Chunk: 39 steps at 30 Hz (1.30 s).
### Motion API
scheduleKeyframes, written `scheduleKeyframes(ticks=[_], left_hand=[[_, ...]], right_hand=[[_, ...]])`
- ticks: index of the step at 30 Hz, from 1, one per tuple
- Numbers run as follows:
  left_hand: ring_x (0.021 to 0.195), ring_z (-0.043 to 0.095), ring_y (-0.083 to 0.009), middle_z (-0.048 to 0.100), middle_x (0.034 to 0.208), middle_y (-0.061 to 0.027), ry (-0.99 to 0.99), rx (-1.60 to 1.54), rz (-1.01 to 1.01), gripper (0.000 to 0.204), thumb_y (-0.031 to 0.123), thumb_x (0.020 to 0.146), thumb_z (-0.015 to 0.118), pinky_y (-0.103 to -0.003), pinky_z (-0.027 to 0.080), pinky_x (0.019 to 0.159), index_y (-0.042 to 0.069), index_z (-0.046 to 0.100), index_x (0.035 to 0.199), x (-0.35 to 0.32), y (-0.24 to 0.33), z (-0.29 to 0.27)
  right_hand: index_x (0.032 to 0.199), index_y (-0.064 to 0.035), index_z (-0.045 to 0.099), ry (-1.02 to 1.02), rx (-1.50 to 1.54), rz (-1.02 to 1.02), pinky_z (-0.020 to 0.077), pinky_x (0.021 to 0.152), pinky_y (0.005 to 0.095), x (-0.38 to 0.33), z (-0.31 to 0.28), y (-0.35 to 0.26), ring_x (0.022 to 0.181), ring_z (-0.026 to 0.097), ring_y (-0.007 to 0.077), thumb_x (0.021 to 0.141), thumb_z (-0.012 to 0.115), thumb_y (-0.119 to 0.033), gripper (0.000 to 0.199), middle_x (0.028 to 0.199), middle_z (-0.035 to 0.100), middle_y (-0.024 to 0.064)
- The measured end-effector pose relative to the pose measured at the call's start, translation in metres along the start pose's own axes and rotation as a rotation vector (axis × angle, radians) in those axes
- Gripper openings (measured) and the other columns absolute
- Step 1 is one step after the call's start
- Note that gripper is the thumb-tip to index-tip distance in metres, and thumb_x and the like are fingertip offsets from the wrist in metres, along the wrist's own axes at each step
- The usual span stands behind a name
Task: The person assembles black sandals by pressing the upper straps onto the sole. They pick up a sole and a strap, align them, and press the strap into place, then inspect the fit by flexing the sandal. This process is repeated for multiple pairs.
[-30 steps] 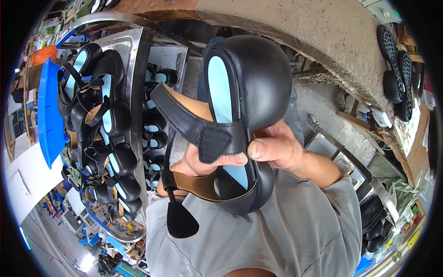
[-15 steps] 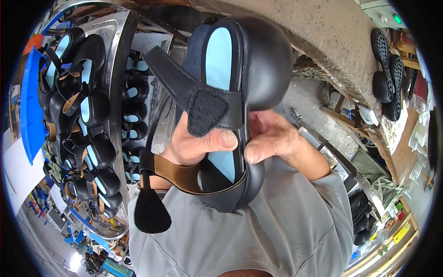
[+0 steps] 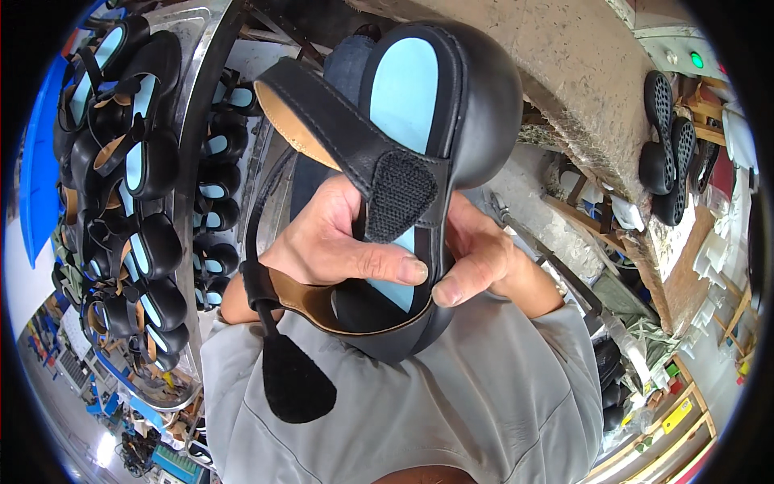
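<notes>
Both my hands hold one black sandal [image 3: 492, 105] before my chest, its insole with light blue panels facing up. My left hand [image 3: 330, 242] is closed on its left side, thumb lying across the insole. My right hand [image 3: 484, 250] grips the opposite side, thumb tip pressed to the sole's edge; its other fingers are hidden behind. A strap with a rough fastening patch [image 3: 403, 194] crosses the sandal and sticks out to the upper left, showing its tan lining. A rear strap ends in a dangling black rounded tab [image 3: 297, 379].
To the left, a metal-framed rack [image 3: 211, 89] carries several similar black sandals [image 3: 153, 165]. A blue panel [image 3: 40, 161] stands beyond it. On the right, a rough stained ledge [image 3: 556, 64] runs past my work, with black perforated soles [image 3: 661, 137] near its far side.
The sandal has tilted slightly and shifted a little right in view, showing more of the strap's tan lining. The dangling tab has swung right and down. Both hands keep hold.
</notes>
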<state>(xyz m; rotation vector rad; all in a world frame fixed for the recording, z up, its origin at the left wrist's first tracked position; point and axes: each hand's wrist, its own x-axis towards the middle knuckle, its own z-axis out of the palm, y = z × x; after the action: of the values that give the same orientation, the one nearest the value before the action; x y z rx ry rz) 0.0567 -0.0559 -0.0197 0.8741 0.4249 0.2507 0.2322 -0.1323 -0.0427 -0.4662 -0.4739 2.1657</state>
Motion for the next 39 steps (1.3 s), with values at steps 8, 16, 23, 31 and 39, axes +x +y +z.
scheduleKeyframes(ticks=[8,16,23,31,39], left_hand=[[0.094,0.061,-0.0161,0.065,0.104,-0.0094,-0.019,0.022,0.013,0.043,0.005,0.073,0.077,-0.029,0.047,0.087,-0.004,0.059,0.112,0.004,0.014,0.008],[0.099,0.059,-0.0154,0.064,0.106,-0.0088,-0.062,-0.05,-0.078,0.037,0.003,0.076,0.074,-0.029,0.045,0.089,-0.004,0.06,0.11,0.002,0.01,0.004],[0.095,0.057,-0.0122,0.062,0.103,-0.0043,-0.011,0.096,0.114,0.037,0.007,0.08,0.072,-0.027,0.045,0.085,-0.001,0.058,0.112,-0.002,0.013,0.009],[0.094,0.056,-0.0104,0.061,0.108,-0.0036,-0.002,0.278,0.371,0.032,0.015,0.092,0.06,-0.025,0.045,0.083,0.0,0.055,0.119,0.006,-0.003,0.001],[0.108,0.057,-0.0321,0.058,0.112,-0.0208,0.17,0.706,0.208,0.032,0.015,0.089,0.06,-0.035,0.044,0.088,0.0,0.055,0.117,0.007,0.021,0.024]], right_hand=[[0.136,0.0042,0.033,0.063,0.007,-0.151,0.0352,0.099,0.0321,0.001,0.002,0.008,0.112,0.05,0.0207,0.065,0.077,-0.017,0.086,0.119,0.053,0.0123],[0.132,0.0052,0.037,-0.021,0.018,-0.063,0.0415,0.082,0.0255,-0.003,-0.021,0.02,0.096,0.052,0.0128,0.061,0.085,-0.021,0.09,0.108,0.054,0.0045],[0.131,0.0068,0.042,0.081,0.039,-0.159,0.0445,0.088,0.0277,0.002,-0.002,0.008,0.105,0.055,0.0173,0.066,0.081,-0.018,0.08,0.116,0.057,0.0111],[0.13,0.0035,0.044,0.244,0.035,-0.465,0.0459,0.091,0.0324,0.02,0.015,0.003,0.108,0.057,0.0227,0.066,0.082,-0.022,0.079,0.121,0.057,0.013],[0.141,0.0008,0.032,0.218,-0.406,-0.786,0.0355,0.105,0.0385,0.017,-0.023,-0.049,0.129,0.042,0.0275,0.074,0.078,-0.036,0.09,0.142,0.038,0.0184]])
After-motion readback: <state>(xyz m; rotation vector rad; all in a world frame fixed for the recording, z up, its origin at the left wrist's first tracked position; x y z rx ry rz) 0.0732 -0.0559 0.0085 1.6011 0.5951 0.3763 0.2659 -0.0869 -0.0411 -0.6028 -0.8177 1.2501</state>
